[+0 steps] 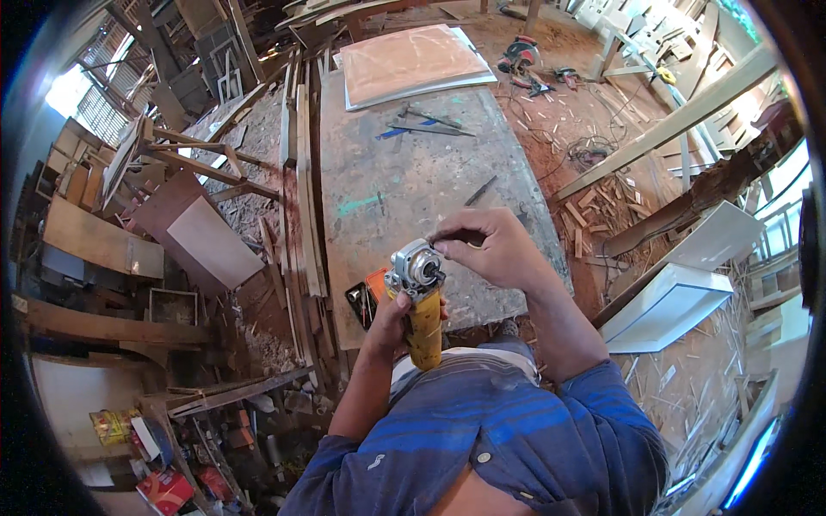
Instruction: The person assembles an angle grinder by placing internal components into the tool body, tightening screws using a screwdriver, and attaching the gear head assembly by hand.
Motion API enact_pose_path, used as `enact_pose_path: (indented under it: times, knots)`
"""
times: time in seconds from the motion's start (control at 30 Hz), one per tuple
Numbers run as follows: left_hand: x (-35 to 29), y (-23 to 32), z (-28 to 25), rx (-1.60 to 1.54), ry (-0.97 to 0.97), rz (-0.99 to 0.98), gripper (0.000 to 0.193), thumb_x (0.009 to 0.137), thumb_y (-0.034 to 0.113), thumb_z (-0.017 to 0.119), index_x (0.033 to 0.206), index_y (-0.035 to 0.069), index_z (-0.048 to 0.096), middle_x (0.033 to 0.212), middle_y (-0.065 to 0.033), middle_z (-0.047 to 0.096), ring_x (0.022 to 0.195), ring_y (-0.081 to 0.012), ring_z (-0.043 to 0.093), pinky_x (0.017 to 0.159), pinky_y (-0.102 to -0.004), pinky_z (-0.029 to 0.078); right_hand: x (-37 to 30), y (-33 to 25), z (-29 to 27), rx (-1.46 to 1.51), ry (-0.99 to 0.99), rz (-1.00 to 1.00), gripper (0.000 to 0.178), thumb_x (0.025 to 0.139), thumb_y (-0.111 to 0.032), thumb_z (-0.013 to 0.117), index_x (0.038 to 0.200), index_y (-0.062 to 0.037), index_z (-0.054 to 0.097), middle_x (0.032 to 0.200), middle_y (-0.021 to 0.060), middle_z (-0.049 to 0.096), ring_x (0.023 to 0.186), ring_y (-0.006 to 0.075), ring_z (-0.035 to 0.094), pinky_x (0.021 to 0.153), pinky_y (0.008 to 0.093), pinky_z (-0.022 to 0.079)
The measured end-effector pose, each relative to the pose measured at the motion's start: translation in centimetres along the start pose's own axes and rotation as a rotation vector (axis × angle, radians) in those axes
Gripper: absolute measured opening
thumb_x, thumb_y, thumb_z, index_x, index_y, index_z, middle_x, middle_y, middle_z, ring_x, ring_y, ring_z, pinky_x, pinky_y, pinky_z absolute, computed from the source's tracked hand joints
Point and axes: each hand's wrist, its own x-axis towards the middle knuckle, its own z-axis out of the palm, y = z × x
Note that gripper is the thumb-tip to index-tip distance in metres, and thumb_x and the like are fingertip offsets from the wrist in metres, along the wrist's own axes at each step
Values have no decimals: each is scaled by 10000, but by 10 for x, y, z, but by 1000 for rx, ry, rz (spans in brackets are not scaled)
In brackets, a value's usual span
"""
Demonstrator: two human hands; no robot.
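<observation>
In front of my chest, my left hand (398,316) is wrapped round a yellow angle grinder (425,337). Its silver metal gear head points up and away from me, with a bare round spindle side facing up and no disc on it. My right hand (499,249) is closed in a pinch at the right edge of the gear head; whatever lies between thumb and fingers is too small or hidden to make out. Beside the grinder, on the worn workbench (353,176), lies an orange and black case (357,303) with small tools in it.
Further up the bench lie several long thin tools (430,126), a dark slim tool (480,191) and stacked sheets (417,64). Long timber strips (303,189) run along its left side. A red power saw (520,56), cables and wood scraps lie right. A white panel box (671,305) stands nearby.
</observation>
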Motion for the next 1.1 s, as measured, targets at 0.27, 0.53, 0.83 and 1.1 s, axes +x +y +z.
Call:
enact_pose_path:
  times: [0.27, 0.53, 0.83, 1.1]
  knots:
    - [5, -5, 5, -119, -45, -88, 954, 803, 760, 860, 1377, 27, 652, 1159, -141, 774, 1044, -295, 787, 922, -443, 646, -11, 8, -8, -211, 47, -246, 229, 937, -16, 821, 1166, -34, 811, 1045, 130, 810, 964, 260, 798, 843, 352, 618]
    - [12, -21, -1, -131, -64, -121, 1018, 766, 810, 855, 1397, 44, 631, 1174, -151, 777, 1039, -311, 790, 917, -449, 650, -24, 22, -2, -230, 200, -314, 177, 951, -31, 817, 1125, -21, 785, 1037, 135, 807, 946, 286, 804, 856, 371, 629]
    - [11, -17, 6, -137, -54, -142, 991, 785, 796, 841, 1393, 42, 638, 1180, -169, 778, 1049, -315, 786, 925, -454, 646, -33, 27, -2, -279, 249, -362, 209, 915, -21, 850, 1108, -47, 774, 985, 116, 800, 917, 277, 796, 822, 376, 629]
    - [36, -26, -15, 65, -219, -134, 1057, 862, 916, 646, 1467, 53, 567, 1149, -168, 751, 962, -353, 778, 850, -492, 646, -45, 15, -16, -313, 287, -309, 177, 887, -39, 887, 1052, -60, 825, 950, 109, 795, 876, 280, 786, 803, 369, 619]
